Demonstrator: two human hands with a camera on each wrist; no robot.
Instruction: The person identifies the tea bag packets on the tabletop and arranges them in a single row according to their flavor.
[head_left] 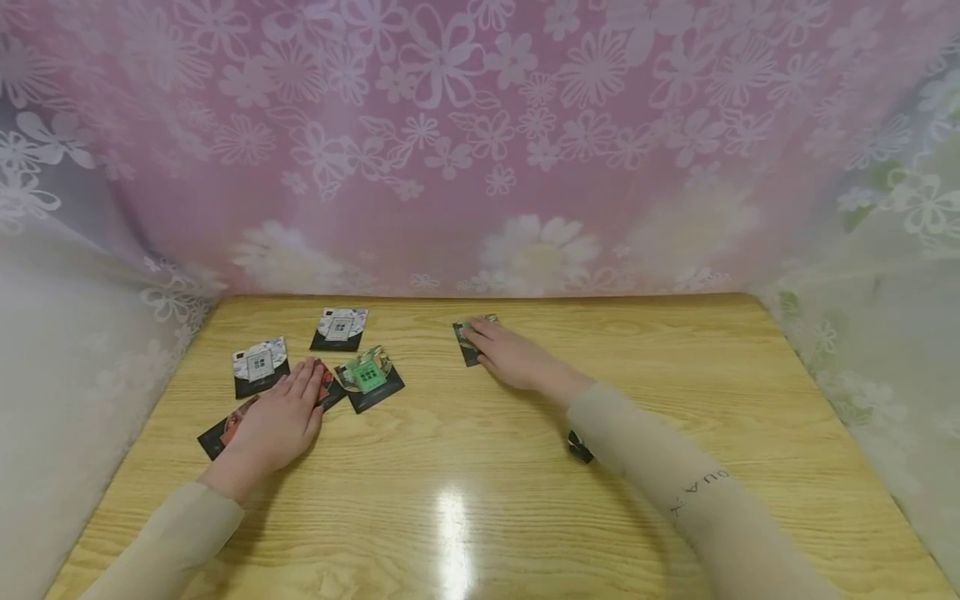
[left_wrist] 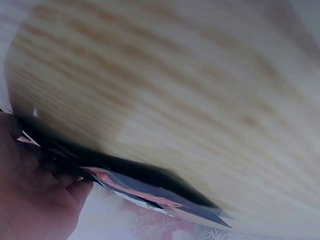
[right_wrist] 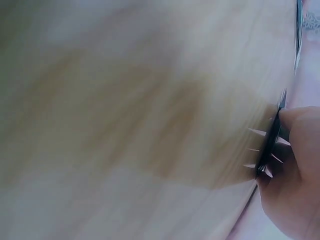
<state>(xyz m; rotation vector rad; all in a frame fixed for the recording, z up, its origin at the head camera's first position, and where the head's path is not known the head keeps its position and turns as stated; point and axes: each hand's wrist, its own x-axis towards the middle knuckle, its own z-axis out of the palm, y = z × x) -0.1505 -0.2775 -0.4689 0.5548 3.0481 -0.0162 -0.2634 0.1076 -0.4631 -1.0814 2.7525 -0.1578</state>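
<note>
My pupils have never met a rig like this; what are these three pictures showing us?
There is no machine here, just a person's left hand and right hand. The wide picture comes from a head camera; the two close ones from a camera on each wrist. On the table lie packets: two white packets, a green packet, red packets under the left hand, a dark packet under the right hand, and a half-hidden packet by the right sleeve. The fingers rest on packets; I see no firm grip.
</note>
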